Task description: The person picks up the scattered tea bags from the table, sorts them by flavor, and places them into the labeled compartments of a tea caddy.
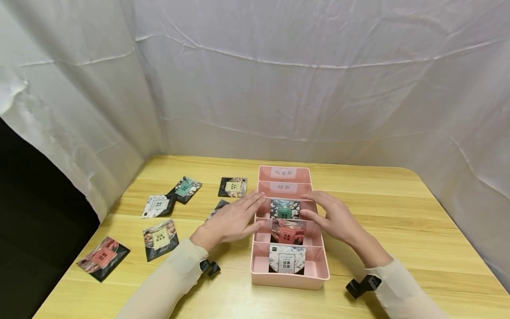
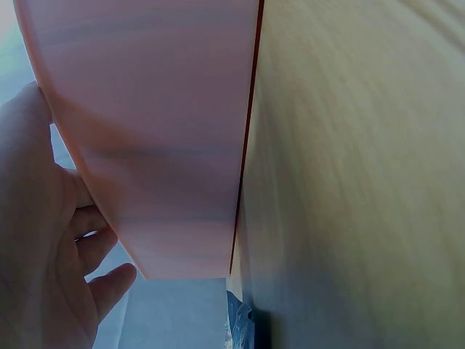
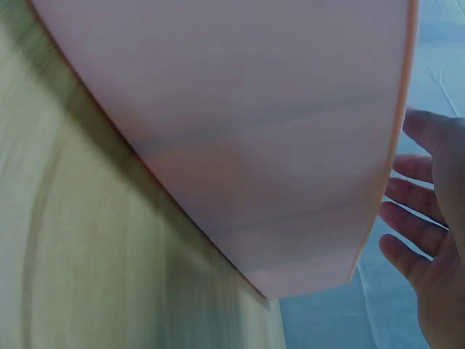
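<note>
A long pink divided box (image 1: 288, 282) stands on the table in the head view. Upright in its three nearest compartments are a white-labelled tea sachet (image 1: 287, 260), a red-labelled tea sachet (image 1: 288, 233) and a green-labelled tea sachet (image 1: 284, 209). The two far compartments show paper labels with writing. My left hand (image 1: 235, 219) rests its fingers on the left rim, thumb apart. Across from it, my right hand (image 1: 336, 217) has loosely spread fingers at the right rim, the tips reaching over the edge. Both wrist views show the box's outer wall (image 2: 160, 131) beside relaxed fingers.
Left of the box lie a yellow-labelled sachet (image 1: 233, 187), a green one (image 1: 187, 189), a white one (image 1: 158, 206), another yellow one (image 1: 161, 239) and a red one (image 1: 103, 258). Another sachet (image 1: 218, 209) is partly hidden behind my left hand. White cloth (image 1: 303, 97) hangs behind the table.
</note>
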A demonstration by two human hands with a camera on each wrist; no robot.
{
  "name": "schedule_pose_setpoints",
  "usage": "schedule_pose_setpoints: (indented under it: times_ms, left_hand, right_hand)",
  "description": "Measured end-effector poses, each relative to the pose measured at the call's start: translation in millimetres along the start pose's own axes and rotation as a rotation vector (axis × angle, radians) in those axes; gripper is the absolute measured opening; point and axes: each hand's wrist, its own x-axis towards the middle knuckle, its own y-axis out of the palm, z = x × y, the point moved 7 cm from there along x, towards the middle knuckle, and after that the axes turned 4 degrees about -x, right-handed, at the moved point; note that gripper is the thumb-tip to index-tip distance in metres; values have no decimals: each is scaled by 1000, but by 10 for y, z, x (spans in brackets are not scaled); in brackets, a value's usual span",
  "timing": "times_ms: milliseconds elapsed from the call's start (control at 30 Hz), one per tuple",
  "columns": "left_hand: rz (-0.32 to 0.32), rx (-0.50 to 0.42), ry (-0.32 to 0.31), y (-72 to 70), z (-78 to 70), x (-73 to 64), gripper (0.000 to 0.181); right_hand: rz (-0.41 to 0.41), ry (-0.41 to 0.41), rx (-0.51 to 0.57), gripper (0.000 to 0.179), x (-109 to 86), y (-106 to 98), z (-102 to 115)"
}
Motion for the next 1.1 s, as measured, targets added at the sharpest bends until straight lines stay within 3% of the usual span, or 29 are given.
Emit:
schedule_pose_setpoints:
  times_ms: [167,367,733,1100]
  left_hand:
    - [10,4,0,7,-1,-3,77]
    - [11,8,3,0,-10,-10,76]
    - [4,-2,4,1,-6,-10,76]
    - [1,-3,5,-1,-4,-8,76]
  right_hand:
    - [81,-56,-36,59,-91,41,16]
    - [181,-52,-50,70,-202,95,6]
    - [213,-193,-147,77,-354,132,40]
    - [230,-204,-189,78,-413,152,53]
